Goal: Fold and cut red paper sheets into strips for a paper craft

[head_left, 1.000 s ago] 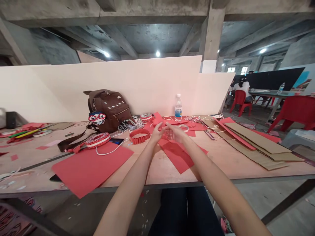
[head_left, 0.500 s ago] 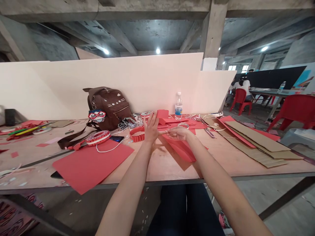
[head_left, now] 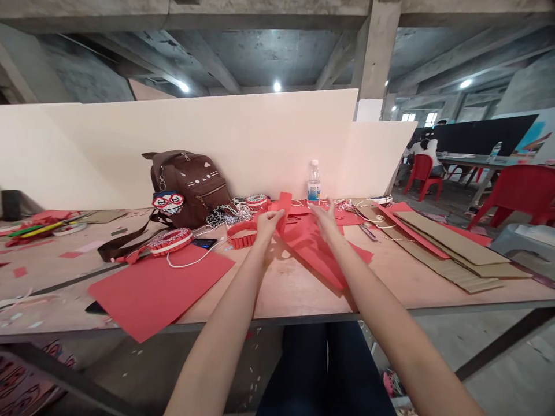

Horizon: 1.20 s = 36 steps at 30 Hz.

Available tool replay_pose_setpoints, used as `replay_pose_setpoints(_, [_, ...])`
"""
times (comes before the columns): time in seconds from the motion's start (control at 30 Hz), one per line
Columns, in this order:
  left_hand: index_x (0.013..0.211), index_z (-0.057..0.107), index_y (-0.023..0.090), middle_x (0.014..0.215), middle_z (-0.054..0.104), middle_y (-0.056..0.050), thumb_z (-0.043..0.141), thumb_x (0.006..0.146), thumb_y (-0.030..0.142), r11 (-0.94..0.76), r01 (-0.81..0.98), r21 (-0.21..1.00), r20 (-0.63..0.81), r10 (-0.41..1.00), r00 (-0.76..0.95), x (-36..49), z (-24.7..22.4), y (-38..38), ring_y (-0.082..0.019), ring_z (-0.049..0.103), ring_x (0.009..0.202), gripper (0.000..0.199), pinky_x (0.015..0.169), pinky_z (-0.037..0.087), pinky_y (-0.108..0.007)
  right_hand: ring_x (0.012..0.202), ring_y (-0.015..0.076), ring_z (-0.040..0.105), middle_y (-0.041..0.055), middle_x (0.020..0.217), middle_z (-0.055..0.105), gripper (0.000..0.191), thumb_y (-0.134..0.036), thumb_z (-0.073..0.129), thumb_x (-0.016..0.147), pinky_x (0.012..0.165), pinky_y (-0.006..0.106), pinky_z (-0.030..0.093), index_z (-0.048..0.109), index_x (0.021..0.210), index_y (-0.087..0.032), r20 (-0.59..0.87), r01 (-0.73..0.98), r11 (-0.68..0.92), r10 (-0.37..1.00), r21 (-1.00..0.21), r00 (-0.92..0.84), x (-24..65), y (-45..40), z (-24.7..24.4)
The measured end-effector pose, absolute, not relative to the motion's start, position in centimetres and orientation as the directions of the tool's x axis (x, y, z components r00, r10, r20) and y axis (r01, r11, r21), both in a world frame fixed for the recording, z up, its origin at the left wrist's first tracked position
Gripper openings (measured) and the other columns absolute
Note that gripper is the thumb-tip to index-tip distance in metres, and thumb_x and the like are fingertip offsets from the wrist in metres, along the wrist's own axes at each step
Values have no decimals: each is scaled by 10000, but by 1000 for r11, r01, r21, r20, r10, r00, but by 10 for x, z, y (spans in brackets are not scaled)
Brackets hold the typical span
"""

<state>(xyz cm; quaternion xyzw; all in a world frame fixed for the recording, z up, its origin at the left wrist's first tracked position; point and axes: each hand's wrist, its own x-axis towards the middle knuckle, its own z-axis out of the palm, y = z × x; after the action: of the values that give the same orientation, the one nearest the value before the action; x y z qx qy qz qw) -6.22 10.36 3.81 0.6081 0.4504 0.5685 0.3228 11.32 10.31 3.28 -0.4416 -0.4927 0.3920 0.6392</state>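
My left hand (head_left: 267, 224) pinches the folded end of a red paper (head_left: 314, 254), whose wider part spreads to the right over the table. My right hand (head_left: 325, 222) is raised over that paper with its fingers apart, holding nothing. Left of my left hand stands a pleated red ring (head_left: 241, 236). Another ring with a white band (head_left: 171, 241) lies farther left, beside a flat red sheet (head_left: 162, 292). Behind my right hand is an upright water bottle (head_left: 313, 184).
A brown backpack (head_left: 191, 188) stands against the pale partition, with patterned cord (head_left: 229, 215) beside it. Cardboard strips (head_left: 455, 240) lie at the right. Markers (head_left: 43, 230) are at the far left. A seated person (head_left: 426, 151) is in the right background.
My right hand has come away from my left hand and opened. My left hand has gone from spread fingers to a pinch on the red paper, whose end now stands up.
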Motion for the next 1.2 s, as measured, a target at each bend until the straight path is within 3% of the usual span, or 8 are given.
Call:
replay_pose_setpoints(0.1, [836, 677, 153, 762, 712, -51, 767, 658, 362, -333, 78, 940, 329, 942, 60, -57, 37, 102, -218, 675, 743, 289, 720, 525, -333, 919, 178, 654, 36, 1045, 666, 904, -369, 774, 580, 769, 304, 526, 281, 1335, -294, 203, -398, 256, 964, -881, 171, 104, 100, 30])
replay_pose_setpoints(0.3, [1151, 538, 210, 891, 721, -58, 864, 497, 192, -217, -12, 976, 213, 947, 241, -46, 34, 93, -227, 693, 773, 731, 689, 556, -363, 704, 146, 646, -55, 714, 642, 641, -235, 743, 556, 706, 280, 528, 419, 1108, -242, 145, -444, 225, 968, -868, 206, 98, 97, 35])
replay_pose_setpoints(0.4, [1112, 565, 190, 884, 719, -68, 862, 516, 225, -172, -36, 985, 175, 954, 243, -46, 35, 92, -230, 689, 805, 667, 716, 551, -362, 747, 161, 667, -27, 779, 665, 596, -340, 732, 630, 692, 283, 528, 393, 1114, -260, 111, -463, 185, 977, -867, 183, 101, 95, 38])
replay_pose_setpoints(0.53, [958, 661, 139, 821, 717, -80, 881, 479, 221, -95, -36, 995, 102, 952, 288, -45, 36, 88, -238, 686, 777, 534, 713, 542, -351, 820, 170, 660, -13, 909, 661, 823, -300, 806, 531, 718, 291, 531, 362, 1224, -280, 179, -400, 217, 975, -891, 130, 101, 95, 33])
replay_pose_setpoints(0.77, [782, 646, 150, 730, 685, -12, 831, 590, 414, -115, -137, 984, 133, 983, 129, -36, 31, 92, -151, 657, 695, 375, 713, 536, -283, 751, 162, 597, -68, 742, 547, 1011, -211, 810, 442, 707, 297, 500, 376, 1355, -243, 251, -135, 284, 943, -949, 217, 102, 99, 22])
replay_pose_setpoints(0.87, [744, 628, 137, 699, 665, -4, 813, 653, 329, -121, -162, 979, 133, 989, 60, -37, 27, 98, -130, 643, 664, 282, 704, 542, -281, 730, 141, 587, -59, 791, 559, 869, -212, 793, 490, 686, 281, 490, 451, 1284, -304, 183, -284, 223, 970, -933, 161, 100, 96, 27])
replay_pose_setpoints(1.03, [777, 624, 123, 682, 642, 3, 746, 744, 225, -111, -183, 977, 113, 994, -1, -37, 23, 99, -104, 620, 610, 163, 633, 537, -260, 795, 153, 598, 4, 885, 635, 255, -433, 704, 675, 698, 281, 473, 610, 833, -257, 27, -444, 46, 998, -895, 48, 103, 97, 32])
replay_pose_setpoints(1.2, [757, 655, 139, 738, 706, -51, 805, 613, 217, -100, -242, 965, 114, 992, 45, -31, 26, 84, -160, 673, 652, 222, 668, 540, -283, 728, 195, 598, 64, 803, 656, 430, -641, 581, 726, 659, 327, 459, 597, 655, -217, -5, -336, -3, 1000, -942, 4, 105, 103, 27])
